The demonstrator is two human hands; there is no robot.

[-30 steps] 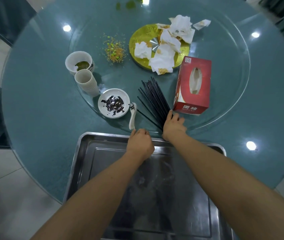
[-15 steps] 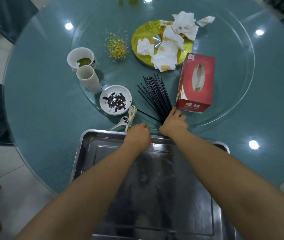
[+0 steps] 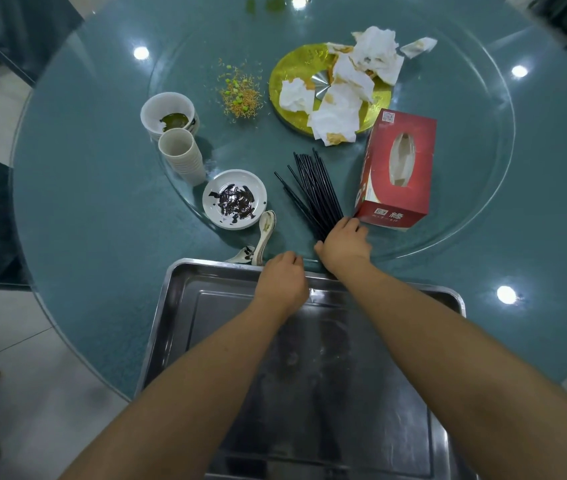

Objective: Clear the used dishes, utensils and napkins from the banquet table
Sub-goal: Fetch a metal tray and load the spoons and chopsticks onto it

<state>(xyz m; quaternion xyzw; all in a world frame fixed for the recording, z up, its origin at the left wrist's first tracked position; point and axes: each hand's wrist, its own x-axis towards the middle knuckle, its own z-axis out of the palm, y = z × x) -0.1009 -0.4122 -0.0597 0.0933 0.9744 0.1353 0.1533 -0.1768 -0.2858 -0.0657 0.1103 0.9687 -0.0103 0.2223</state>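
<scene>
Barely started here: the metal tray point(image 3: 171, 306) at the worktop's near edge is sitting empty. The right hand point(image 3: 344, 245) is curling its fingers over the near ends of the black chopsticks point(image 3: 313, 188); the left hand point(image 3: 283, 280) is hanging loosely curled over the tray rim, holding nothing I can see. Spoons point(image 3: 263, 237), saucer point(image 3: 234, 199), cups point(image 3: 181, 155), bowl point(image 3: 168, 114) and napkins point(image 3: 344, 98) are all waiting nearer the middle.

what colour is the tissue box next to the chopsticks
Red, with a white side edge, seen in the head view: tissue box.

1 tray point(image 3: 178, 292), 1 tissue box point(image 3: 398, 174), 1 saucer point(image 3: 234, 199), 2 hands, approx. 5 napkins.
</scene>
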